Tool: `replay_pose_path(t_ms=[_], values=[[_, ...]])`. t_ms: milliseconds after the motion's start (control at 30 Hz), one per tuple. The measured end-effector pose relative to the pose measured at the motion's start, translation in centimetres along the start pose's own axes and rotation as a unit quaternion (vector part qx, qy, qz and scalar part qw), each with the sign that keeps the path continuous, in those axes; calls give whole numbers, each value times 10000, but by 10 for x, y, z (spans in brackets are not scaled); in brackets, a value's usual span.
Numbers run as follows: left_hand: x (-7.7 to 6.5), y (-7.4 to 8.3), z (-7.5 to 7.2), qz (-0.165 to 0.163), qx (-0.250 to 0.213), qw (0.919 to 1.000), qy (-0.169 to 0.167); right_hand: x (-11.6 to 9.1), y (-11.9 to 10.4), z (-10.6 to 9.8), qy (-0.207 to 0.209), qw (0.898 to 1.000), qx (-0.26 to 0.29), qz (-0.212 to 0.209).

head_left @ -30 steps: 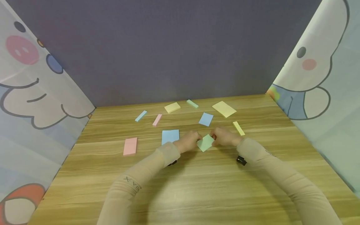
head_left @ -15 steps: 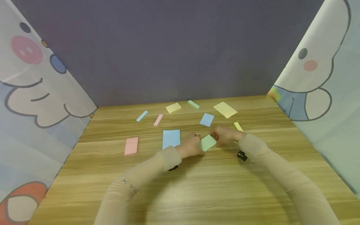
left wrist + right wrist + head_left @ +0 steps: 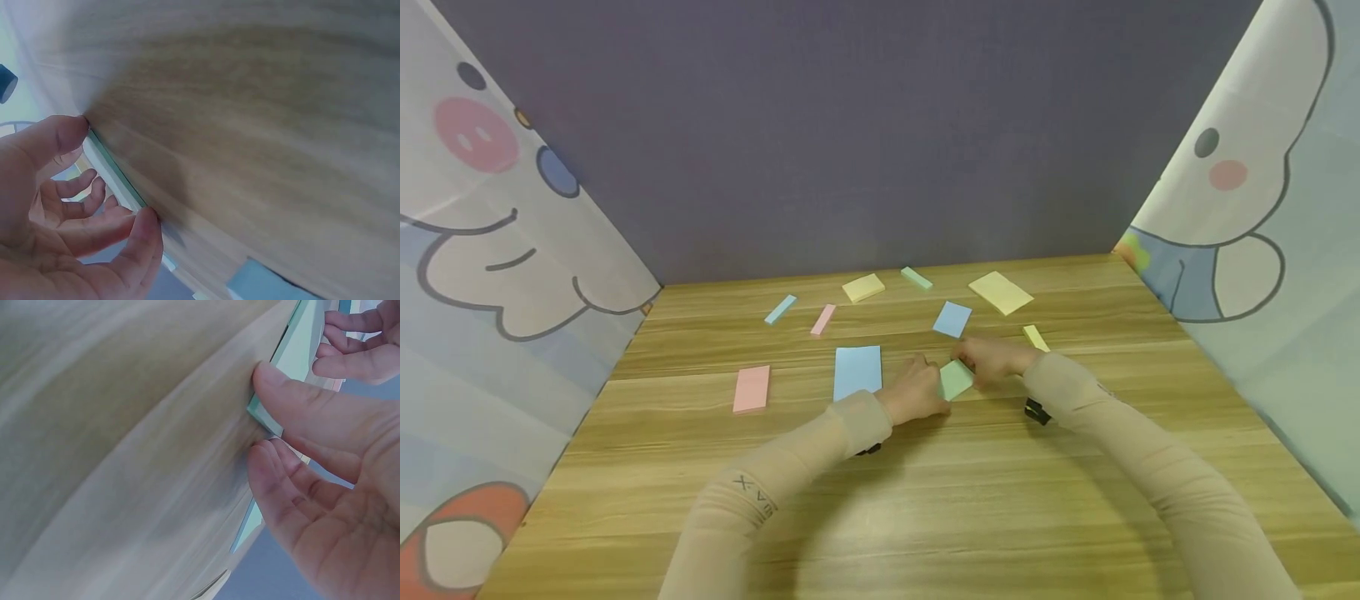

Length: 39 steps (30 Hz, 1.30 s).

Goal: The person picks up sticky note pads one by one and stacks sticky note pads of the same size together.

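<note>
Left hand (image 3: 916, 390) and right hand (image 3: 991, 360) hold the green sticky-note pad (image 3: 957, 381), likely light and bendy, best gripped by opposite edges.

– What lies between the left hand (image 3: 917, 390) and the right hand (image 3: 991, 360)?
– A pale green, squarish pad of paper (image 3: 957, 380), face plain, its side edge a deeper green in both wrist views.
– Flat or lifted?
– It looks flat on the wood-grained tabletop (image 3: 910, 500), turned cornerwise, one corner toward the person.
– Is all of it visible?
– No, fingers cover parts of it. The left thumb and fingertip touch it at two spots along one side; the right thumb presses its edge near a corner.
</note>
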<state>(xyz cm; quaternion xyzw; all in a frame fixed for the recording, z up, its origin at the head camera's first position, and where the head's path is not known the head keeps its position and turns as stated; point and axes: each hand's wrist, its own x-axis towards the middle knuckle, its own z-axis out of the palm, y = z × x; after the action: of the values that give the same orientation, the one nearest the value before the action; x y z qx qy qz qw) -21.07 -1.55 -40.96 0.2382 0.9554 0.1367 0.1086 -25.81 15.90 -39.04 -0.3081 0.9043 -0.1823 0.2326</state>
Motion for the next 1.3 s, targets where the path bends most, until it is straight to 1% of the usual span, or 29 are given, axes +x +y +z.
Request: replay_pose_path(t_ms=[133,333,533,700,900,967,1167,1300], values=[[1,-1,-2,4,-66,10000,-58,-1,-1,0,47,9999,-104,62],[1,-4,-4,7,-146,9998,-135,-1,-3,1,270,9988,-405,-67],[4,-10,-6,124,-108,9997,-197,0,-8,4,373,9981,-480,30],[9,-17,-9,262,-12,9992,-311,1,-9,7,509,9972,-543,6],[15,-29,-15,399,-477,9961,-622,2,-10,8,584,9964,-610,7],[17,-34,-17,482,-557,9946,-727,2,-10,9,600,9963,-620,2],[22,-41,-24,756,-336,9929,-855,4,-11,10,583,9965,-607,16],[22,-42,-25,708,-230,9931,-909,4,-12,10,556,9970,-529,79]])
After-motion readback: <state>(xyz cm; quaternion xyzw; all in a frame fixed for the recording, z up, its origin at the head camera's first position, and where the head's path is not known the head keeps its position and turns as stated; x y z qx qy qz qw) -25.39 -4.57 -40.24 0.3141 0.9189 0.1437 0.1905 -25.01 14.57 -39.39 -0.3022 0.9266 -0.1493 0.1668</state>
